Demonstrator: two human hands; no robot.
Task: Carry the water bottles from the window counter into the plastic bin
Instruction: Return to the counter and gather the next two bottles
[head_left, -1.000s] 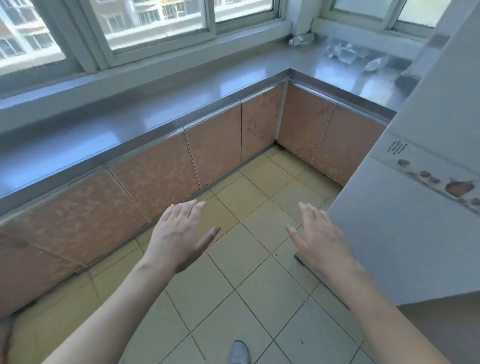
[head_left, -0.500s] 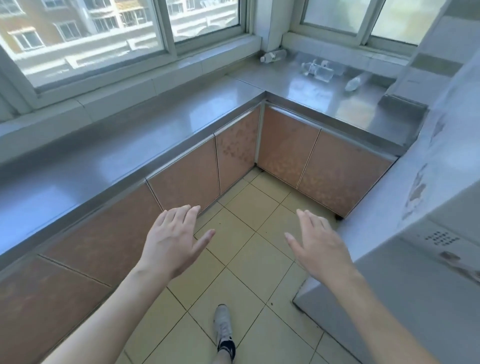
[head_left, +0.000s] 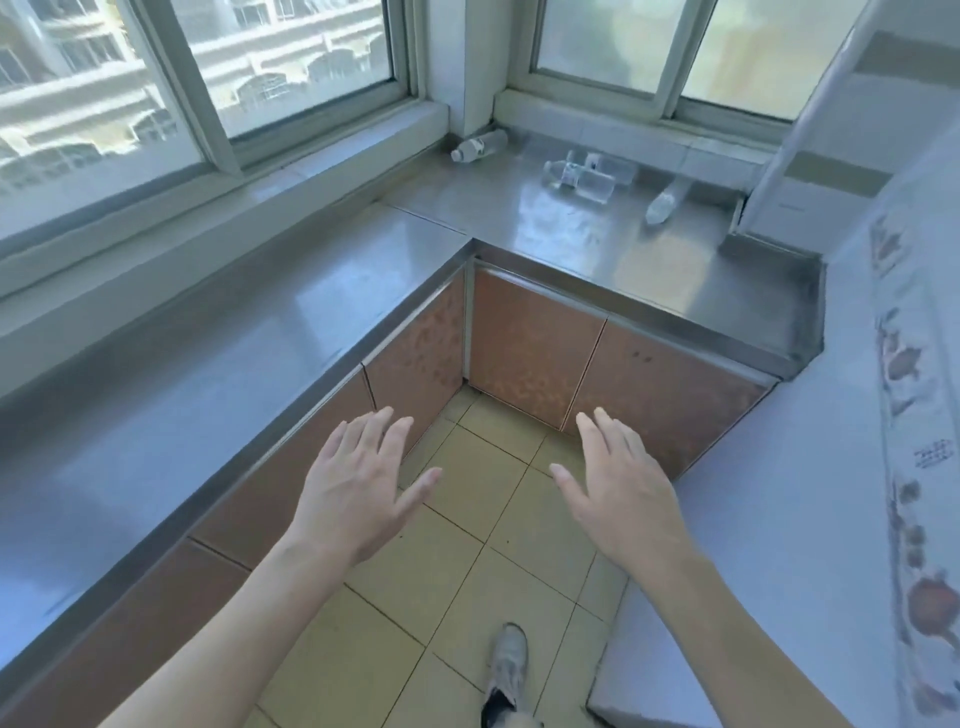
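Observation:
Several clear water bottles lie on their sides on the steel window counter (head_left: 571, 234) at the far corner. One bottle (head_left: 479, 145) rests against the window pillar. A pair of bottles (head_left: 582, 179) lies in the middle, and another bottle (head_left: 664, 203) lies further right. My left hand (head_left: 358, 483) and my right hand (head_left: 621, 483) are held out over the tiled floor, fingers straight, palms down, holding nothing. Both are well short of the bottles. No plastic bin is in view.
The L-shaped counter runs along the left wall and across the far wall, with brown cabinet doors (head_left: 535, 353) below. A large white appliance (head_left: 831, 493) with a flower pattern fills the right side. My foot (head_left: 506, 670) stands on the yellow floor tiles.
I have walked closer to the corner; the bottles appear larger and nearer. Both hands stay open and held out in front, in much the same pose.

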